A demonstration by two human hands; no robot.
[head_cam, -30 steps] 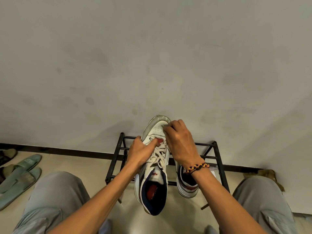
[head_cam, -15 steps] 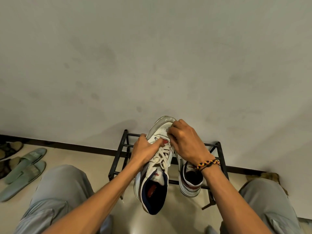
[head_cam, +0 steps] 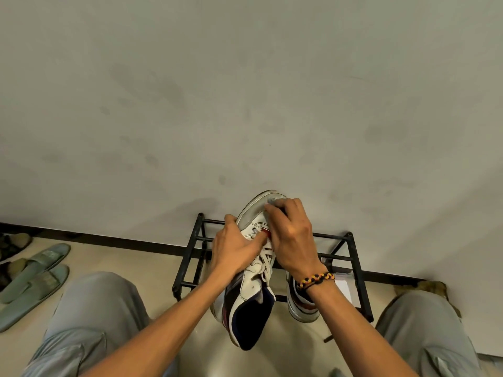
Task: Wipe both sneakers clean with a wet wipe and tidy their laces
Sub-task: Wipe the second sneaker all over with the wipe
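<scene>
Nearest the camera are two knees in grey trousers, one [head_cam: 89, 317] at the lower left and one [head_cam: 424, 330] at the lower right, with two bare forearms reaching forward between them. Two sneakers are in view. The held sneaker [head_cam: 250, 300] is white with a dark navy collar and lining, raised off the floor with its heel toward the camera and its toe tilted up and away. The left hand [head_cam: 234, 248] grips its left side, fingers curled round the upper beside the white laces [head_cam: 265, 263]. The right hand [head_cam: 291, 238], with one braided black, yellow and red bracelet [head_cam: 315, 280] on the wrist, lies over the front of the shoe; its curled fingertips press a small pale wad, seemingly the wet wipe [head_cam: 272, 201], against the toe cap, though little of it shows. The second sneaker [head_cam: 302, 306] stands behind the right wrist on the lower tier of one black metal shoe rack [head_cam: 353, 270], near its right end, largely hidden.

The floor [head_cam: 130, 257] is pale beige. At its far left edge lie two grey-green slippers [head_cam: 35, 276] side by side, with darker footwear just beyond them, partly cut off. The rack stands against a plain off-white wall [head_cam: 245, 91] marked with faint smudges, with a dark skirting strip [head_cam: 109, 239] along its base.
</scene>
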